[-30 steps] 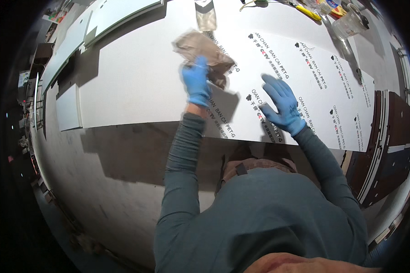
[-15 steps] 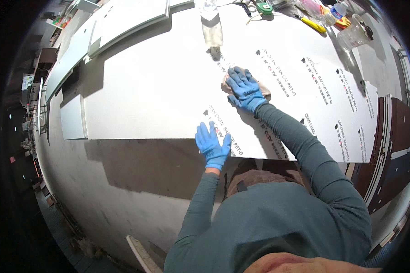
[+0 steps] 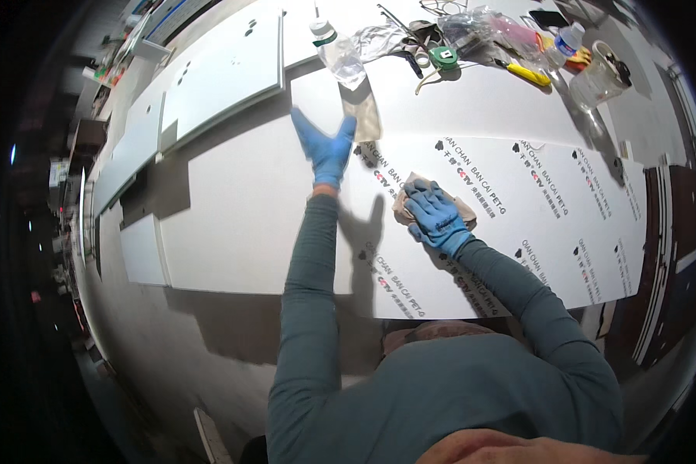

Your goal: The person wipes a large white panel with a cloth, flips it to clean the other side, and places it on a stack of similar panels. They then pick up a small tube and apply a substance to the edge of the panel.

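My right hand [image 3: 438,220], in a blue glove, presses a beige cloth [image 3: 400,208] onto a white board [image 3: 510,232] covered with printed marks. Its fingers lie over the cloth and partly hide it. Raised above the table, my left hand [image 3: 324,151] is gloved too, with thumb and fingers spread apart and nothing between them. Just beyond those fingertips stands a clear plastic bottle [image 3: 342,62] with a white and green top. A gap separates the hand from the bottle.
White panels [image 3: 224,69] lie stacked at the far left. Along the far side are a green tape measure [image 3: 443,56], a yellow utility knife [image 3: 527,73], a small water bottle [image 3: 568,40] and a clear jar [image 3: 593,81]. Dark brown boards [image 3: 677,224] stand at the right.
My left hand has left the board's near edge and moved forward toward the clear bottle. My right hand and the cloth stay on the printed board. The view has tilted, showing more of the far side.
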Demonstrator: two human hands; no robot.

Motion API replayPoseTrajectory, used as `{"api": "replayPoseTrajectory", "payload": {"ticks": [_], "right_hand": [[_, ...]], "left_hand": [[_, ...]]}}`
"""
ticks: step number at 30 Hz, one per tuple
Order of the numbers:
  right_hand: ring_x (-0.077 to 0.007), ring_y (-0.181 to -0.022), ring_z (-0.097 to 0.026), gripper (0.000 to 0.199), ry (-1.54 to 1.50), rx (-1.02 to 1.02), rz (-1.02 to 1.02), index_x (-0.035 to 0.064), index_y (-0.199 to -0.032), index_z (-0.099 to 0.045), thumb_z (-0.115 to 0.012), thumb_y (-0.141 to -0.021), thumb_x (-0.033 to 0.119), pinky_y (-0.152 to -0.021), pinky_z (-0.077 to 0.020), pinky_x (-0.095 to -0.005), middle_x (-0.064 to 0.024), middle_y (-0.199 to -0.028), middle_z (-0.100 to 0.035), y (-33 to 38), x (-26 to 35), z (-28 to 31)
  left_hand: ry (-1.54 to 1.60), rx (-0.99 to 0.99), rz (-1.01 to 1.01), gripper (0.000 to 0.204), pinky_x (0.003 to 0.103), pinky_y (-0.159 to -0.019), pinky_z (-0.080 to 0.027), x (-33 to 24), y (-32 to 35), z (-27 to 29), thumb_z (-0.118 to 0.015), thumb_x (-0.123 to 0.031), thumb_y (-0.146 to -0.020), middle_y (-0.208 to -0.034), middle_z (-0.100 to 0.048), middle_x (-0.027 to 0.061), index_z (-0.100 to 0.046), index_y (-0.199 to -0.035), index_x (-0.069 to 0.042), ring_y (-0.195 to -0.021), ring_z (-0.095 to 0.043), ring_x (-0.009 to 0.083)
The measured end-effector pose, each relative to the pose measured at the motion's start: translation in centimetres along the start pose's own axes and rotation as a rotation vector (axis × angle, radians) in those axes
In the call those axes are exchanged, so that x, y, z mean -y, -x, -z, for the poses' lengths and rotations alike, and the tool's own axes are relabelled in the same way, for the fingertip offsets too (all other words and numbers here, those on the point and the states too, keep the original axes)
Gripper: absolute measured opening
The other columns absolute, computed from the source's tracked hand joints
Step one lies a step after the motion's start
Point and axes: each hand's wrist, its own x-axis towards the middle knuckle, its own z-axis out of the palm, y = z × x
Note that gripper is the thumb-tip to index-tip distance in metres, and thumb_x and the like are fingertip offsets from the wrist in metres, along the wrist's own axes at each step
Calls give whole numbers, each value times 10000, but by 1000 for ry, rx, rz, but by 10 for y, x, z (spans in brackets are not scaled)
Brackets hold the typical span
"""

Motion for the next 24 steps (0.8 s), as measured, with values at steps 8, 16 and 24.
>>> {"api": "replayPoseTrajectory", "payload": {"ticks": [8,16,24], "right_hand": [[-218,-1157,-633,301,-849,-265,-755,8,-1271,-643,-485,-1040,117,-1056,-494,-332,-120,-1262,-681,-7,-19,-15],[-241,-1140,-670,489,-1571,-726,-902,10,-1448,-489,-595,-1046,267,-973,-584,-336,-126,-1318,-641,28,-29,27],[-238,-1079,-693,417,-2273,-837,-633,-8,-1366,-555,-502,-1064,274,-928,-584,-330,-128,-1250,-680,13,-26,61]], "left_hand": [[159,119,69,1417,386,-1242,-277,63,-169,-107,-992,-441,-589,-1590,-306,277,-126,-1580,86,-1485,-328,373],[385,536,-58,879,365,-951,-547,20,-166,-105,-962,-302,-705,-1235,-651,182,-499,-1366,45,-1117,-644,241],[-81,1468,158,987,369,-969,-531,-116,-5,7,-894,-429,-719,-1186,-678,175,-462,-1469,45,-1102,-659,242]]}}
